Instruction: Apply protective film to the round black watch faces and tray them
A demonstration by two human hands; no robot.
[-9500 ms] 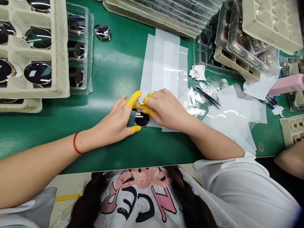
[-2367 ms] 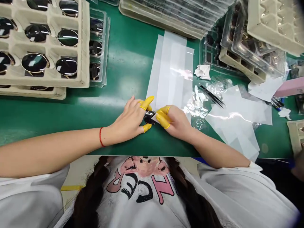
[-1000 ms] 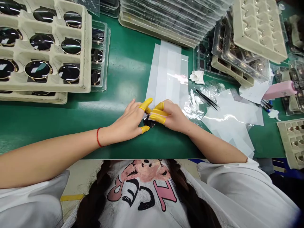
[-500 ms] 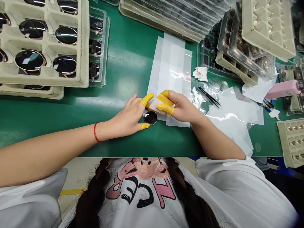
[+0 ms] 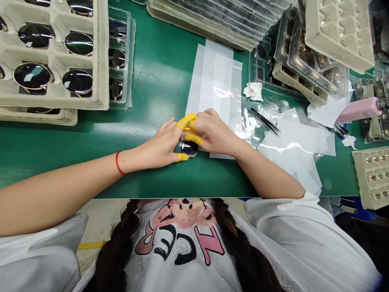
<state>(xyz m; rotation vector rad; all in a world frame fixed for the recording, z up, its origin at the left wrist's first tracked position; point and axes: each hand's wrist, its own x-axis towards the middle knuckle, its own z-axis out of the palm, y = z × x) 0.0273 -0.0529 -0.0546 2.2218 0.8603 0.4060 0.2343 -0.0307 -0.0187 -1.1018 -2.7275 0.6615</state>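
A round dark lens (image 5: pixel 190 149) lies on the green mat (image 5: pixel 152 93) close to the near edge. My left hand (image 5: pixel 161 142) wears yellow finger cots and holds the lens between thumb and forefinger. My right hand (image 5: pixel 214 133), also with yellow cots, is closed in a pinch on a small translucent film piece (image 5: pixel 184 137), pressed against the top of the lens. The fingertips of both hands meet over the lens, so part of it is hidden.
Pulp trays (image 5: pixel 101 61) of dark lenses sit at the left. Stacked clear trays (image 5: pixel 212 16) line the far edge. Translucent film strips (image 5: pixel 217 73) lie beyond my hands. At the right are black tweezers (image 5: pixel 265 120), clear sheets (image 5: pixel 299 142), a pink bottle (image 5: pixel 358 109) and another pulp tray (image 5: pixel 370 176).
My right hand has brought the small film piece down and left onto the lens. Half a second ago it was lifted clear of the lens.
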